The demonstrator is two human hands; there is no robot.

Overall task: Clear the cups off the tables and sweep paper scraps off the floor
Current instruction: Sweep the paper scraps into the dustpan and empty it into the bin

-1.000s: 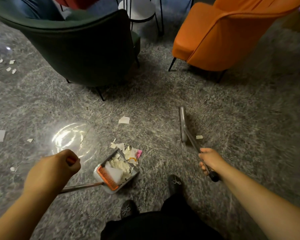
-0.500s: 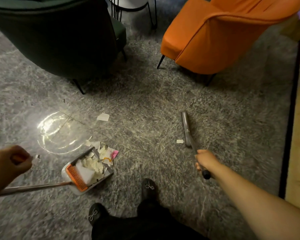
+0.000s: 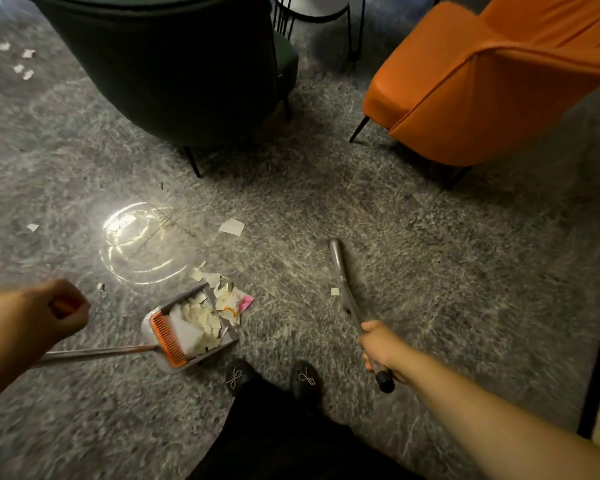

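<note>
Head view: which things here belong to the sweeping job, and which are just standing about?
In the job:
left hand gripping the dustpan handle
right hand gripping the broom
paper scraps on the floor

Just there:
dark green armchair
orange armchair
small round table

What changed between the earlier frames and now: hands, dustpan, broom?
Little beyond the head camera swinging. The small scrap that lay right of the broom head now lies at its left, so the broom swept rightward past it. The left hand keeps gripping the dustpan handle and the right hand the broom. The dustpan stays put, with its scrap pile at its mouth.
</note>
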